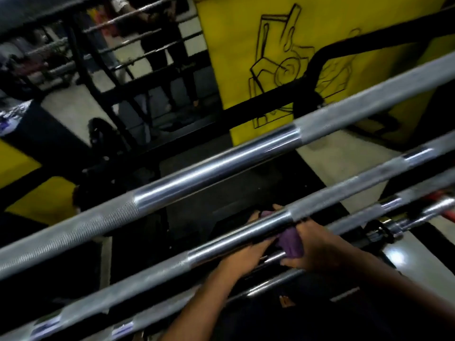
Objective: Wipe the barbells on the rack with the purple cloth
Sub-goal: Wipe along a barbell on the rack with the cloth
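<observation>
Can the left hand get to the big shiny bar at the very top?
Probably yes, but not straight away. The left hand is tucked under a lower barbell beside the purple cloth. It would need to pull back out first; the top barbell itself is uncovered.

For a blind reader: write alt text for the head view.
Two hands work a purple cloth around a lower barbell on a rack; the right hand grips the cloth, the left hand reaches under a chrome barbell. Behind is a yellow wall with black drawings.

4 barbells (pixel 214 168), 1 purple cloth (pixel 290 244), 2 hands (pixel 317 244), 1 yellow panel (pixel 234 45).
</observation>
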The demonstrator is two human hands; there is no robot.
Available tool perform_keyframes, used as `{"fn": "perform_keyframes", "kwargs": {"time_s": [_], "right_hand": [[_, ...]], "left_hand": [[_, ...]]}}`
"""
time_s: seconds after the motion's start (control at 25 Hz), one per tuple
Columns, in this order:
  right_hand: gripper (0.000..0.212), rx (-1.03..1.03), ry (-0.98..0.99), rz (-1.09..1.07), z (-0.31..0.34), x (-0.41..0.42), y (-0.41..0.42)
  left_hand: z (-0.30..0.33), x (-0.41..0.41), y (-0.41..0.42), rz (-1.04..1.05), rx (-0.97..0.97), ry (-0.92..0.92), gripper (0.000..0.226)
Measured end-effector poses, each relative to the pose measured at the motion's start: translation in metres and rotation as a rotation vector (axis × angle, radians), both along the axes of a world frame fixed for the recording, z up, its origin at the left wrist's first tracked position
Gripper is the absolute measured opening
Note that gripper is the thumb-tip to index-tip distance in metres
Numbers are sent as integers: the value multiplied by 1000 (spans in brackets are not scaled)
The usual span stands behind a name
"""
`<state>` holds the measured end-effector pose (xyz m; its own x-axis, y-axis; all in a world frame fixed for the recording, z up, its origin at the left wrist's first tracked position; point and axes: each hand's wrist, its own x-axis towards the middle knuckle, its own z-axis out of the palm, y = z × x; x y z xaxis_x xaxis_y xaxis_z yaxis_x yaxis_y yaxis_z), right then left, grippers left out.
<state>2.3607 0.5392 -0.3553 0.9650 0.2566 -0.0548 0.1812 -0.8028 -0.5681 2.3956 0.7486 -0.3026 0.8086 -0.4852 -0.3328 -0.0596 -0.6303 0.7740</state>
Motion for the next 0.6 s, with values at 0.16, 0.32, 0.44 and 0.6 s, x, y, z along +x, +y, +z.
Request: {"fn": "perform_keyframes", "kwargs": {"time_s": [0.16,0.32,0.44,0.6], "right_hand": [[101,14,-105,-150,5,-33,-13],[36,206,-244,-412,27,-82,10],[23,340,-379,-724,56,-140,44],[16,472,-369,-892,86,-183,74]], "left_hand": [[2,-2,-8,-23,-183,178,32],[-2,-19,8,-82,-286,273,36],[-14,-33,19,-168,-474,199,48],[-6,-51,21,-390,-378,-73,78]]}}
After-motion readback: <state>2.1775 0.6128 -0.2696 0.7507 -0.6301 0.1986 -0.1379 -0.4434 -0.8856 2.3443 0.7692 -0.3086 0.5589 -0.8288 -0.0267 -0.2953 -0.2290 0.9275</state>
